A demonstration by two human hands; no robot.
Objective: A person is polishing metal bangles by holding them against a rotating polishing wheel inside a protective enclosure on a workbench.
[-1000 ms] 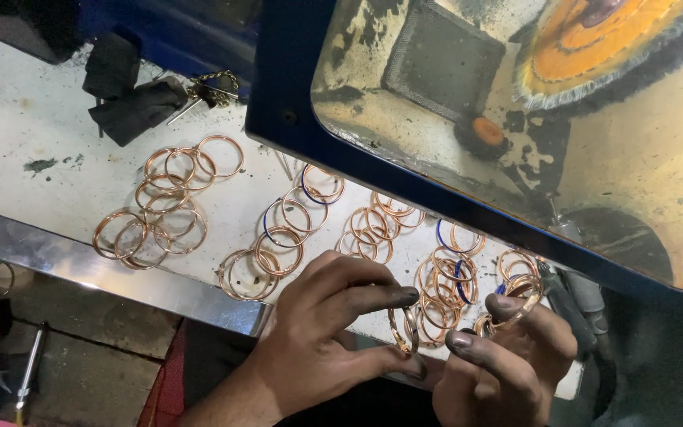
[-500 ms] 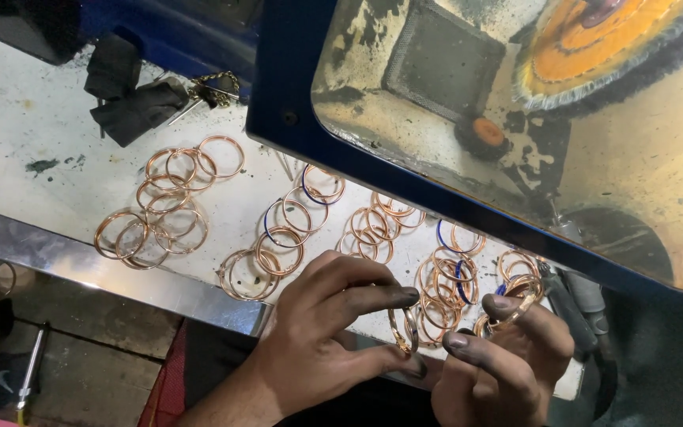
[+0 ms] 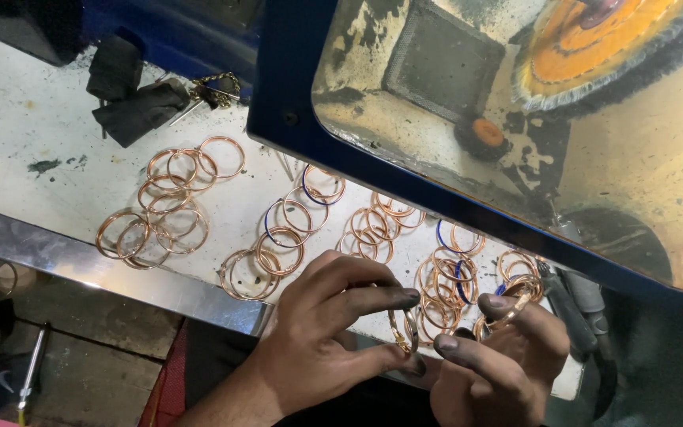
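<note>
Copper-coloured bangles (image 3: 406, 330) are being pinched on edge between the thumb and fingers of the left hand (image 3: 322, 340), just above the near edge of the white workbench (image 3: 33, 119). Beside it, the right hand (image 3: 493, 372) is gripping another bangle (image 3: 513, 304), while sorted clusters of rings (image 3: 169, 202) are lying within easy reach.

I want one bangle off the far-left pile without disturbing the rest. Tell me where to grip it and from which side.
Take the lone outer bangle at the pile's upper right edge. It lies flat on the white table, overlapping only one neighbour, so probably come from above and pinch its free right rim, lifting away from the stack.
</note>
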